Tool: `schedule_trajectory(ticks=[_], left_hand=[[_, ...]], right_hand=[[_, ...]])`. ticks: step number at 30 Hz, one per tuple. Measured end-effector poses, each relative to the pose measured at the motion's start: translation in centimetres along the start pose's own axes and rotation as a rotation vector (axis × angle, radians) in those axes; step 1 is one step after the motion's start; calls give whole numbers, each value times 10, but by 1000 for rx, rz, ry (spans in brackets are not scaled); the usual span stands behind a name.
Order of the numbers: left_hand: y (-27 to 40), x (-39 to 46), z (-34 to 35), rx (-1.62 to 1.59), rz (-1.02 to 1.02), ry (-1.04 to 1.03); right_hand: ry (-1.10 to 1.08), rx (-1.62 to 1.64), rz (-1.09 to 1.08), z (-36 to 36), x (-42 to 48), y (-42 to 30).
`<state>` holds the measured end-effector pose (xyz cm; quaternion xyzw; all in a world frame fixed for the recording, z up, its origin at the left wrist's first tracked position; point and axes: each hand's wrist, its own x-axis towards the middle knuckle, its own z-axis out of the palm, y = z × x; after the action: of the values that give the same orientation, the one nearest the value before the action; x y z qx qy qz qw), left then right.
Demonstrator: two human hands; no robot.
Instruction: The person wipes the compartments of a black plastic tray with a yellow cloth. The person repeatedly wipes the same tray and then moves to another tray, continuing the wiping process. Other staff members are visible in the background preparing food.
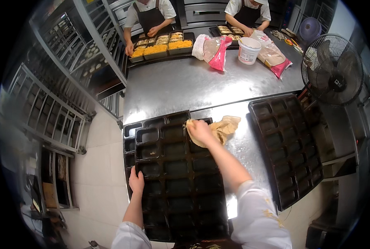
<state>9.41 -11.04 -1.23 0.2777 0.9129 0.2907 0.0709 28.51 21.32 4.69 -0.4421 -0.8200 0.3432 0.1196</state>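
Note:
A dark baking tray with several rectangular moulds point(177, 186) lies in front of me on top of a similar tray point(155, 121), which shows along its left and far edges. My left hand point(137, 182) grips the upper tray's left rim, thumb on top. Near the far right corner of that tray, my right hand point(200, 132) is closed on a tan cloth point(225, 129) pressed against the moulds; the cloth's loose end spreads over the steel table to the right.
Another dark moulded tray point(286, 149) lies at the table's right edge, beside a black fan point(333, 70). Across the steel table point(178, 84), two people work at filled loaf tins point(180, 45), near plastic bags point(213, 51) and a white tub point(248, 51). Metal racks point(75, 71) stand left.

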Motion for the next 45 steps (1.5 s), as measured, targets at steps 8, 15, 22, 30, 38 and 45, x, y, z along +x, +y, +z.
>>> schedule_trajectory(ticks=[8,15,22,30,38,45], left_hand=[[8,-8,-4,20,-33,-2],[-2,-4,0,7,-3,34],[0,-5,-4,-9,-14,-12],[0,-13,-5,8,-20,17],[-5,-9,-6,15,-24,9],[-3,-9,-5,16,-6,36]], right_hand=[[-23,-148,75,35,8,-8],[-499,218,-83,-19,12,32],[-81,399,-13,-31,-3,30],[-48,-304,-143,35,11,0],[-561,-196,-272,-51,12,-1],[-129,-327,27,-121,-10,33]])
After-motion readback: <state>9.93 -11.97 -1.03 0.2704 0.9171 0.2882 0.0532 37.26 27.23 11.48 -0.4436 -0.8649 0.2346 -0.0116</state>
